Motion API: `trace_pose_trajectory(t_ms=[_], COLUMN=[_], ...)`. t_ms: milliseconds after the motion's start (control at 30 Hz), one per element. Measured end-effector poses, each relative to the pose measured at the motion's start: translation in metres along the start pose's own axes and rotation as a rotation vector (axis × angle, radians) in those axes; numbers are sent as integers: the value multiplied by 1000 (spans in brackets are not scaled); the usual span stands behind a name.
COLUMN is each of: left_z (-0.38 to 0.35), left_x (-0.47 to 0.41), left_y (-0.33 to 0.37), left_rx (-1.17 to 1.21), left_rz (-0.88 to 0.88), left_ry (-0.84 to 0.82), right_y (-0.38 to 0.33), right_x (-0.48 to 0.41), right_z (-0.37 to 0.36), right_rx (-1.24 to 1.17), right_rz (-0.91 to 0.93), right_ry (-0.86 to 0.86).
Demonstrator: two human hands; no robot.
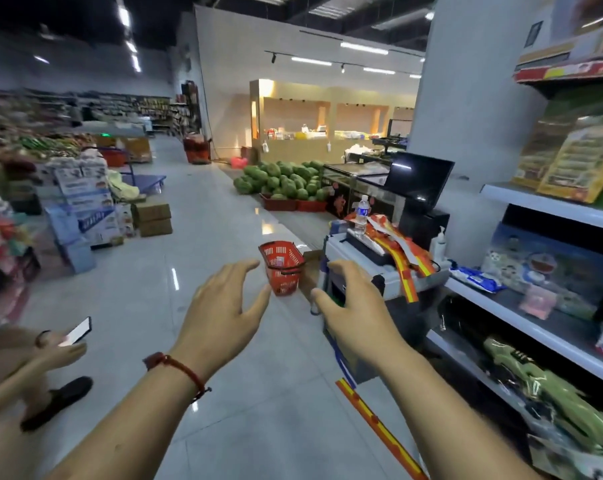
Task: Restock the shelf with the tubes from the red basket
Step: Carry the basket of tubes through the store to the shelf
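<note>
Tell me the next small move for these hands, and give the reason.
Probably step forward and lower both hands toward the red basket. It sits on the floor ahead, beyond the fingertips, and both the left hand and the right hand are open and empty, so no tube has been picked up yet. The shelf to restock stands at the right.

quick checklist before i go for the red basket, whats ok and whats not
1. Left hand empty and open: ok.
2. Right hand empty and open: ok.
3. Red basket upright on the floor, handle down on its near rim: ok.
4. Tubes in the basket: cannot tell, only one small pale item shows.
5. Floor path to the basket free: ok.
6. Room on the shelf at right: cannot tell.
</note>
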State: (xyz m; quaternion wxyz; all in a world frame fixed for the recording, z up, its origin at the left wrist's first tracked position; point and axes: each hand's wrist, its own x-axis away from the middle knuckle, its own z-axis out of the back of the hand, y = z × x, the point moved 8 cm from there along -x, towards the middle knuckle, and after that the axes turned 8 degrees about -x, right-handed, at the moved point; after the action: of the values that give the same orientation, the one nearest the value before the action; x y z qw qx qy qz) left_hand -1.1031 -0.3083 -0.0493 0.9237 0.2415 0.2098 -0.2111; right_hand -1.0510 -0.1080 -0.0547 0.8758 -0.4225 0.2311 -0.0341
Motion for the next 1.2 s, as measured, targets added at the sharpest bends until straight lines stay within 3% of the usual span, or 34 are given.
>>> trace_pose_trajectory(t_ms=[333, 533, 767, 967, 1200], left_z=[-138, -193, -291, -350, -462], left_x=[-231, -371, -516, -661, -816], left_y=[-122, -214, -367, -457, -549], left_rx=[-40, 33, 147, 249, 467], left_rz=[126, 180, 196, 162, 306], left_ry=[-98, -16, -63, -226, -340], right_y=[121, 160, 230, 265, 357], right_x=[-291, -450, -604, -728, -858], right_z=[-125, -209, -337, -415, -502], right_rx=[-149, -184, -257, -315, -502], right_rz=[-92, -130, -280, -494, -727], right_ry=[-109, -137, -57, 62, 177])
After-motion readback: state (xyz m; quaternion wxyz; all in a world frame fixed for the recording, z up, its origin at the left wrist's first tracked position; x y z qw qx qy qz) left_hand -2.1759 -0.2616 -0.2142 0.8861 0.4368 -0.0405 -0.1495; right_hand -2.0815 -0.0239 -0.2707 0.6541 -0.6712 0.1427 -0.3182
